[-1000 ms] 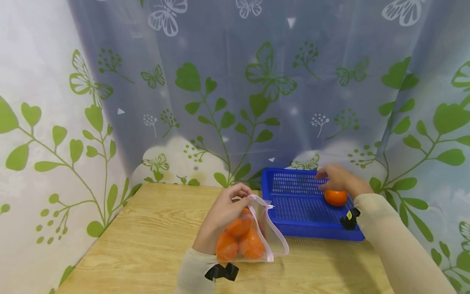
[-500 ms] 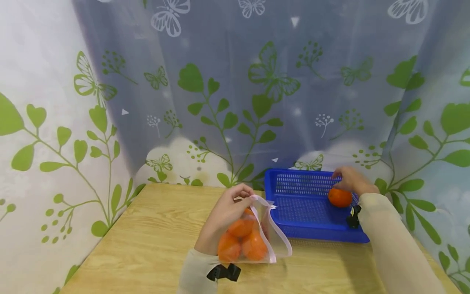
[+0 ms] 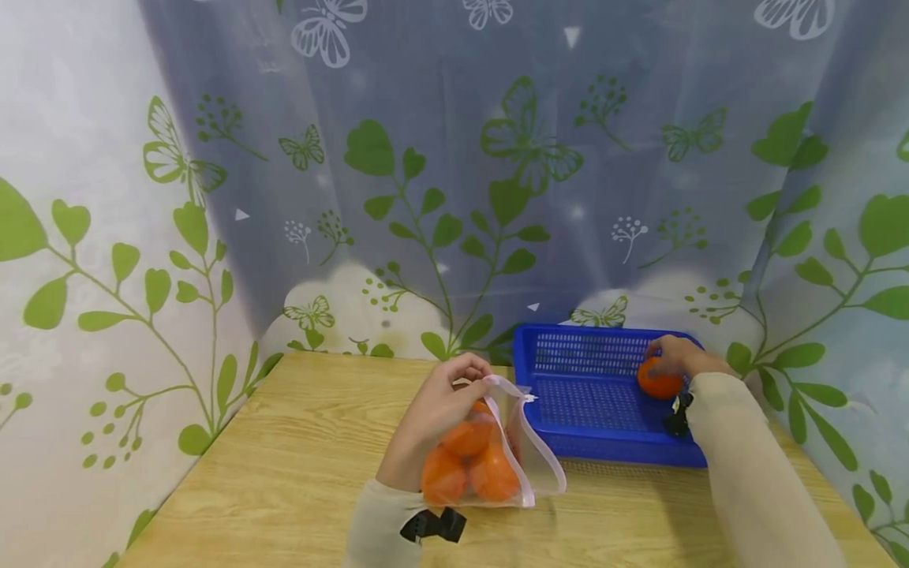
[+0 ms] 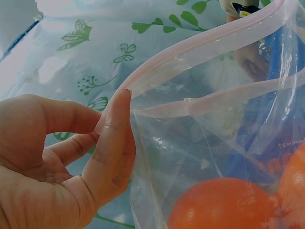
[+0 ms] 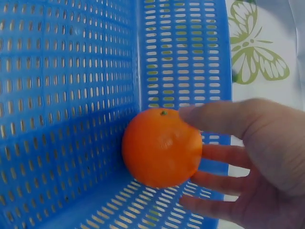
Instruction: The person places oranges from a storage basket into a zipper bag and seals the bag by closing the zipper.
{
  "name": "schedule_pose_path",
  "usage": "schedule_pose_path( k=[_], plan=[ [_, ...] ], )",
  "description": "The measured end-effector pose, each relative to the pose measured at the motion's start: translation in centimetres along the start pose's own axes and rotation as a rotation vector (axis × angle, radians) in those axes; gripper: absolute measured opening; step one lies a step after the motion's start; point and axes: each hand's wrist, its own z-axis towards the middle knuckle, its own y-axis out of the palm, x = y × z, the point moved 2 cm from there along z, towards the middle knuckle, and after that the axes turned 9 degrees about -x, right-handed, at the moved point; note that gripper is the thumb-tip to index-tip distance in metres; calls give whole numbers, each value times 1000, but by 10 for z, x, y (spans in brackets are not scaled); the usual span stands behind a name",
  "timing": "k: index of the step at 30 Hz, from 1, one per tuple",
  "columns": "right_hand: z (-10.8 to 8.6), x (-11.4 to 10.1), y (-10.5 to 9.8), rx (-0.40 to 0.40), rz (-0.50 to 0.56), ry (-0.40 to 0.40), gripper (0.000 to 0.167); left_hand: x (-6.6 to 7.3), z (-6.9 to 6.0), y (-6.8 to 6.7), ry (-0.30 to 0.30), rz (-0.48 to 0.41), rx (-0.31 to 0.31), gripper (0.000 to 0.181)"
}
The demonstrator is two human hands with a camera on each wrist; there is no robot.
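At the table's middle, my left hand [image 3: 440, 406] pinches the pink-edged rim of a clear zip bag [image 4: 162, 143] between thumb and fingers. The bag's mouth gapes, and several oranges [image 3: 465, 465] lie inside it. On the right, my right hand [image 3: 678, 356] reaches into a blue plastic basket [image 3: 589, 402] and grips a single orange [image 5: 162, 148] in its corner. Thumb and fingers curl about one side of that orange in the right wrist view; its small green stem end shows on top. Some of the fingertips are hidden behind the fruit.
The basket stands on a wooden table [image 3: 284, 457], just behind and right of the bag. A patterned curtain [image 3: 454, 197] hangs close behind the basket and along both sides. Black wrist straps with cameras [image 3: 433, 525] sit on the sleeves.
My right hand has lowered onto the orange in the basket, and its fingers have closed around it. The left hand keeps its pinch on the bag. The head view has shifted slightly.
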Motion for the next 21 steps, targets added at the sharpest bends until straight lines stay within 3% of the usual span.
schedule_pose_path(
  k=[12,21],
  plan=[
    [3,-6,2,-14,29,-2,41,1,-1,0,-8,-12,-5,13],
    [3,-8,7,-62,122,13,48,1,-1,-1,-3,-12,1,12]
  ],
)
